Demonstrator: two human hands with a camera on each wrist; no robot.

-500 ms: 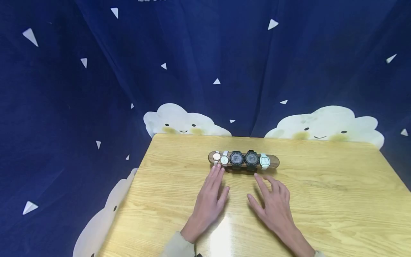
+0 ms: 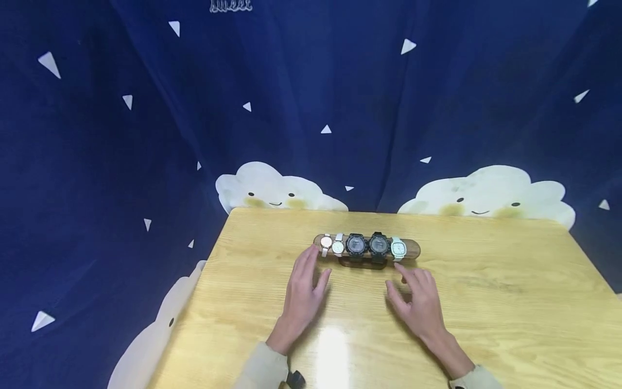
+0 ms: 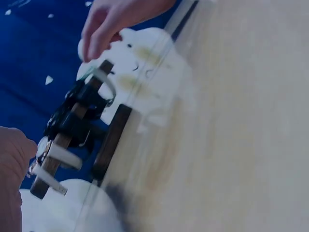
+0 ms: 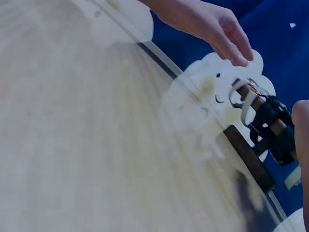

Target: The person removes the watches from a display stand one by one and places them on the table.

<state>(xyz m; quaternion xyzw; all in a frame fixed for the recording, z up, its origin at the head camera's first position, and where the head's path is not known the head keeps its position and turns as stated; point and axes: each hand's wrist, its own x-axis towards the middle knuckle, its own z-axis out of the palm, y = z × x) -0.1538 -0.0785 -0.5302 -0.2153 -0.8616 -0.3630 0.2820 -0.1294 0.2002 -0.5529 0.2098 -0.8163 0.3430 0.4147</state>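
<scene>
A wooden watch stand (image 2: 413,249) holds a row of watches on its bar. From left come a rose-gold watch (image 2: 326,242) on a pale strap, a small white watch (image 2: 337,247), two bulky black watches (image 2: 356,245), and a square mint watch (image 2: 399,248). My left hand (image 2: 300,294) has its fingertips at the bar's left end; contact is unclear. In front of the mint watch, my right hand (image 2: 420,302) hovers with loosely bent fingers, holding nothing. The right wrist view shows the left hand (image 4: 212,26) empty beyond the stand's far end.
The stand's dark base (image 2: 362,263) rests on a light wooden table (image 2: 486,281). Behind the table hangs a dark blue curtain (image 2: 301,81) with white triangles and smiling clouds. A dark object (image 2: 295,380) sits by the left sleeve.
My left hand has shifted left, from in front of the pale-strapped watches to the stand's left end. The right hand has moved slightly right, toward the mint watch. The watches keep their order.
</scene>
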